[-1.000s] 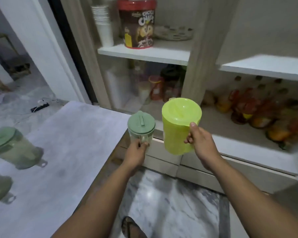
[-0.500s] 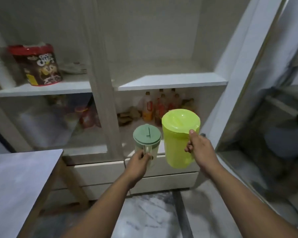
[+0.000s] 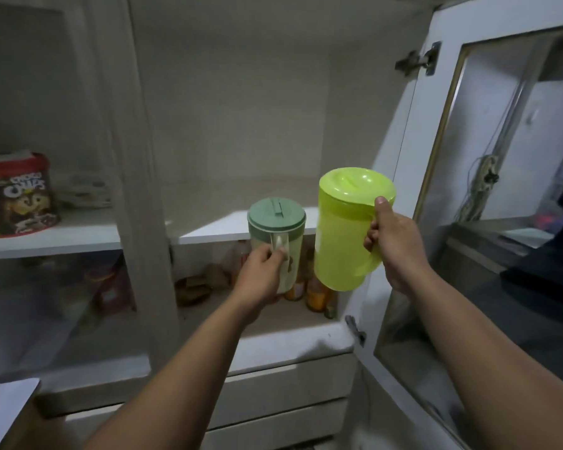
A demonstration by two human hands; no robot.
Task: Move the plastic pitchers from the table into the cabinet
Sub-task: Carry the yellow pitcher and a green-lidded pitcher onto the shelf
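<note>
1. Two pitchers are held in the air in front of the open cabinet, neither yet set down.
2. The sage pitcher is gripped by its handle in the closed left hand, at the front edge of the shelf.
3. The lime pitcher is carried tilted, its handle wrapped by the closed right hand, thumb up near the lid, just inside the open door.
4. The lime pitcher is best levelled before it is lowered, so that it lands flat.
5. The bare shelf looks wide enough for both; the sage pitcher is better placed deep and left, so room is kept beside it.
6. The shelf edge and door frame should be cleared on the way in.
</note>
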